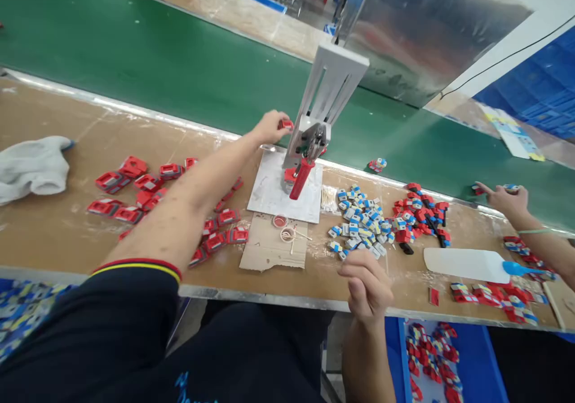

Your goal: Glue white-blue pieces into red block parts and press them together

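My left hand point(271, 127) is stretched out over the near edge of the green belt, its fingers closed on a red toy car piece point(286, 125). It is just left of a grey metal press point(314, 130) with a red handle, mounted on a white board point(263, 190). Under the clamp sits another red piece point(290, 175). My right hand point(368, 286) is curled at the table's front edge, below a pile of small blue, white and yellow pieces point(359, 217). Whatever its fingers may hold is hidden. Several red car pieces point(148, 182) lie around my left forearm.
A co-worker's hand point(505, 199) reaches onto the green belt point(179, 55) at the right. Cardboard with cotton swabs point(291, 241) lies before the board. Red and black parts point(420, 214), a white strip point(465, 264), a blue bin point(485, 355) and a white cloth point(33, 166) surround the workspace.
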Motion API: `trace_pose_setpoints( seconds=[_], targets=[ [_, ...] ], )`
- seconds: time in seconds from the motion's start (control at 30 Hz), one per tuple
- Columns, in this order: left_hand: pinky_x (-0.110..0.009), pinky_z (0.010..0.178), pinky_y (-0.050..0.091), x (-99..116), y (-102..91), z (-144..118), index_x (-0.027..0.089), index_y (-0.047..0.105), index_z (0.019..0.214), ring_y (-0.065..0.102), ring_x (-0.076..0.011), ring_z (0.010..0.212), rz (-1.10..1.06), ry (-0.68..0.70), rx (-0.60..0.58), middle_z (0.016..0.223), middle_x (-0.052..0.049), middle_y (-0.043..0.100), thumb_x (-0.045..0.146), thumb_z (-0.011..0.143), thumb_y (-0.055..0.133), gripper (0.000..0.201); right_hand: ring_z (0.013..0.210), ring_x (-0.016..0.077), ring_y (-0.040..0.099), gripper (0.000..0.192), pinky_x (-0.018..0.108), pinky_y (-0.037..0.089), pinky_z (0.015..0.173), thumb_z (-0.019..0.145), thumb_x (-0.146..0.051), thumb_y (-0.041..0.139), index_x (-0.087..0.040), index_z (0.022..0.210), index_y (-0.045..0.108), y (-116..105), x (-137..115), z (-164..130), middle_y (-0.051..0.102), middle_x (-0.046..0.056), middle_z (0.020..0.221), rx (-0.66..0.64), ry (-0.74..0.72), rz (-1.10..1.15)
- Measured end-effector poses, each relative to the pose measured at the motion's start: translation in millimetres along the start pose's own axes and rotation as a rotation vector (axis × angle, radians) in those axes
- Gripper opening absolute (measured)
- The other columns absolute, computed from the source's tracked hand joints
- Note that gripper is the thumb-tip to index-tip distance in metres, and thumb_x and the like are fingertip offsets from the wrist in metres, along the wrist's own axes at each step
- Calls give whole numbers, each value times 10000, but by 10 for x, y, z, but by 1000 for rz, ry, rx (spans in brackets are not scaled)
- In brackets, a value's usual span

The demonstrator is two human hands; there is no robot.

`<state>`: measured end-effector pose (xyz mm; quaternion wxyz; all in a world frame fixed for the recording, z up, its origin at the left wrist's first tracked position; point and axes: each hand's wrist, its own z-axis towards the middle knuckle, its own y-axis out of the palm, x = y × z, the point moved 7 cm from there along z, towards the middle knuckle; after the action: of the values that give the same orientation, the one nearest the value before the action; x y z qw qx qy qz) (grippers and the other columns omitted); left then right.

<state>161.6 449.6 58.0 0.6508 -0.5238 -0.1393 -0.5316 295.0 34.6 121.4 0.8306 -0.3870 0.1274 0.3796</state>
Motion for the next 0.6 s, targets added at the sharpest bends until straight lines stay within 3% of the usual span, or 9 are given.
trace_pose_setpoints(
  seconds=[0.1, 0.17, 0.23, 0.3, 0.37, 0.43, 0.5, 0.6],
  targets=[
    [-285, 970, 567, -190, -552, -256, 40, 655, 1108, 651, -105, 893, -74, -167, 44, 950, -15, 711, 57, 862, 726, 257, 881, 234, 718, 135, 370, 596, 740, 1064, -258, 573, -236, 1096, 703, 354, 300, 31, 731, 79, 966, -280, 88, -87],
    [-278, 836, 596, -196, -965, -659, 68, 627, 1083, 632, -85, 796, -369, -310, 131, 906, -1, 691, 4, 841, 732, 271, 978, 274, 742, 201, 398, 623, 783, 1047, -287, 606, -233, 1223, 687, 594, 485, 10, 752, 112, 1068, -424, 128, -148],
    [-204, 638, 555, -3, -1281, -1200, 158, 607, 940, 575, -54, 657, -643, -346, 214, 826, 42, 656, -44, 704, 821, 377, 962, 280, 748, 219, 400, 624, 773, 1046, -277, 596, -238, 1240, 691, 781, 616, -17, 762, 109, 1055, -514, 150, -151],
    [-173, 456, 448, 288, -1426, -1788, 202, 573, 822, 513, -30, 539, -800, -353, 261, 861, 40, 682, -2, 626, 893, 427, 894, 253, 744, 188, 372, 612, 756, 1054, -229, 563, -258, 1146, 725, 905, 668, -18, 760, 82, 973, -558, 146, -104],
    [-195, 406, 443, 549, -1329, -2322, 214, 588, 828, 539, -33, 482, -858, -433, 216, 977, 13, 739, 107, 673, 932, 393, 865, 231, 732, 206, 344, 596, 757, 1062, -203, 549, -263, 1065, 746, 967, 646, 27, 751, 69, 924, -569, 113, -68],
    [-177, 344, 365, 726, -1124, -2724, 230, 631, 900, 502, -29, 413, -894, -507, 200, 936, 22, 739, 226, 757, 936, 337, 881, 229, 721, 208, 336, 581, 765, 1058, -194, 556, -258, 1057, 754, 997, 587, 99, 751, 74, 942, -594, 66, -75],
    [-156, 374, 396, 813, -883, -2962, 223, 693, 964, 541, -39, 453, -925, -549, 177, 862, 21, 718, 306, 760, 960, 346, 917, 233, 713, 241, 341, 576, 785, 1035, -147, 547, -254, 1103, 752, 1004, 530, 163, 754, 81, 993, -646, 32, -87],
    [-224, 647, 621, 850, -572, -3070, 206, 751, 1137, 729, -146, 760, -1057, -530, 76, 921, -35, 740, 422, 729, 981, 516, 996, 238, 716, 335, 360, 594, 849, 995, -95, 549, -256, 1233, 722, 959, 490, 207, 758, 85, 1090, -704, 21, -27]
  ],
)
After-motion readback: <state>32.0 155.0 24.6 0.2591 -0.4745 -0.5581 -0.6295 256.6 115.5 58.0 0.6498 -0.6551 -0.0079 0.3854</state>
